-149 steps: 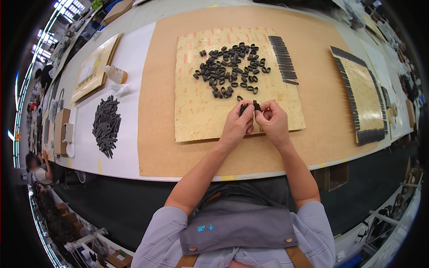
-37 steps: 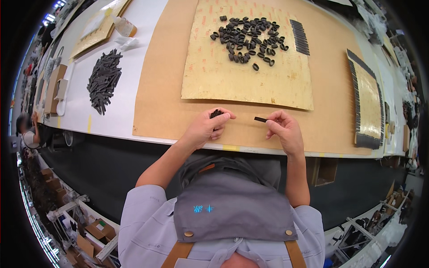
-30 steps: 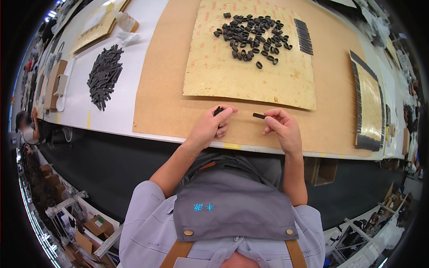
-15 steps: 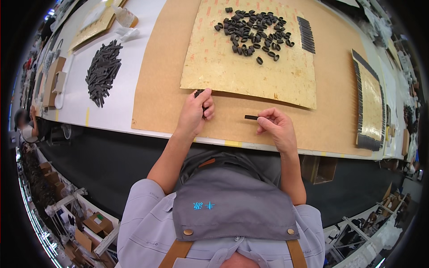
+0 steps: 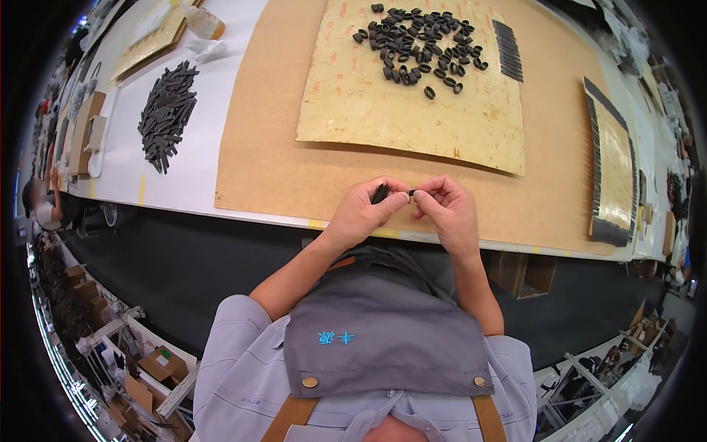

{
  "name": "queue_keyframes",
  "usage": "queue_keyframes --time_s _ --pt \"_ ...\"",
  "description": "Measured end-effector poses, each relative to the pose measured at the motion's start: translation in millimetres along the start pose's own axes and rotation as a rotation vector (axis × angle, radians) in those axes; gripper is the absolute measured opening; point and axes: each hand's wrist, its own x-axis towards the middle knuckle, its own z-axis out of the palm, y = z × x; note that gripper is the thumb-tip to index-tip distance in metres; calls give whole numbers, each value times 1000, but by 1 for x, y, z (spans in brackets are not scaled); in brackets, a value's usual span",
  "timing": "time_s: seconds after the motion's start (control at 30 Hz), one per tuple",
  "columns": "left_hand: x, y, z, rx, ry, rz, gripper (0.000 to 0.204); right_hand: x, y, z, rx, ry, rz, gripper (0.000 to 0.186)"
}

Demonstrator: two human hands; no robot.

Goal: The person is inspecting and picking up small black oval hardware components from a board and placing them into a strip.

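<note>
My left hand (image 5: 362,214) is closed around a small bunch of black strips (image 5: 380,194), whose ends poke up above the fingers. Facing it, my right hand (image 5: 452,217) pinches one short black strip (image 5: 412,194). The fingertips of both hands meet at this strip, so most of it is hidden. Both hands are over the brown paper, just in front of a yellowish board (image 5: 412,132). On the board lies a heap of small black loops (image 5: 420,46), and a row of black strips (image 5: 508,50) lines its right edge.
A pile of black strips (image 5: 168,114) lies on the white tabletop at left. At right stands another board edged with black strips (image 5: 611,169). A bottle with amber contents (image 5: 206,23) and cardboard boxes (image 5: 87,132) are at far left, where another person (image 5: 46,205) also shows.
My left hand has moved right and down with its bunch, away from the board's edge. It now meets my right hand at the single strip, which earlier stuck out freely leftward.
</note>
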Motion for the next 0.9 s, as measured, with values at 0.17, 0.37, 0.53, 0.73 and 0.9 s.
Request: queue_keyframes --time_s 0.17,0.37,0.53,0.73,0.9 --pt "-1 4 0 149 47 40 17 -1 -6 -3 -23 -45 53 11" --pt "1 1 -5 186 17 21 16 -1 -9 -5 12 -136 134 10" --pt "2 7 -11 206 -42 -59 16 -1 -5 -6 -1 -141 130 9" --pt "4 9 -17 82 -148 -174 13 -1 -6 -7 42 -171 179 10" --pt "3 8 -11 287 -81 -83 12 -3 -5 -7 -4 -160 166 10"
